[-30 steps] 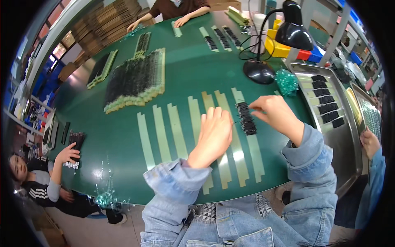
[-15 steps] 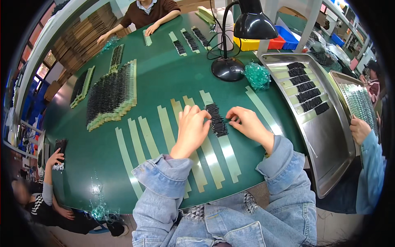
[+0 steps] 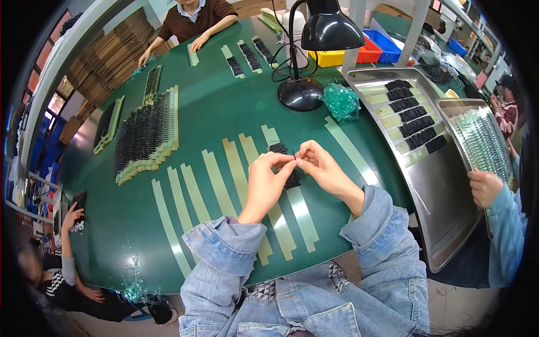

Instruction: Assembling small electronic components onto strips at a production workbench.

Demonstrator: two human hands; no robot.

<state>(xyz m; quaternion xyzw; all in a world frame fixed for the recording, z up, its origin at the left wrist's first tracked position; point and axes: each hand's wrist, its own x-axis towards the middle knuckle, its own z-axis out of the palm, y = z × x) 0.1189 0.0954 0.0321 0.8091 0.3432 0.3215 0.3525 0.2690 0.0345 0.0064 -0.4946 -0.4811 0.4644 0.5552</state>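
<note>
The fingertips of my left hand (image 3: 266, 182) and my right hand (image 3: 328, 173) meet in a pinch around a thin black piece (image 3: 293, 153); its exact kind is too small to tell. Just beneath them lies a pale green strip (image 3: 303, 216) carrying a dense row of small black pieces (image 3: 292, 180), partly hidden by my hands. To the left, several bare pale green strips (image 3: 214, 178) lie side by side, sloping toward me. Another bare strip (image 3: 353, 149) rests to the right of my right hand.
A metal tray (image 3: 418, 185) with black-loaded strips stands at right, beside a person's hand (image 3: 485, 188) at another tray (image 3: 449, 106). A black desk lamp (image 3: 300, 92) and a green plastic bundle (image 3: 341, 102) are beyond my hands. Loaded strips (image 3: 147, 132) are stacked far left; people sit across and left.
My hands have come together from apart, and their fingertips now pinch a thin black piece above the loaded strip. The whole view has shifted slightly.
</note>
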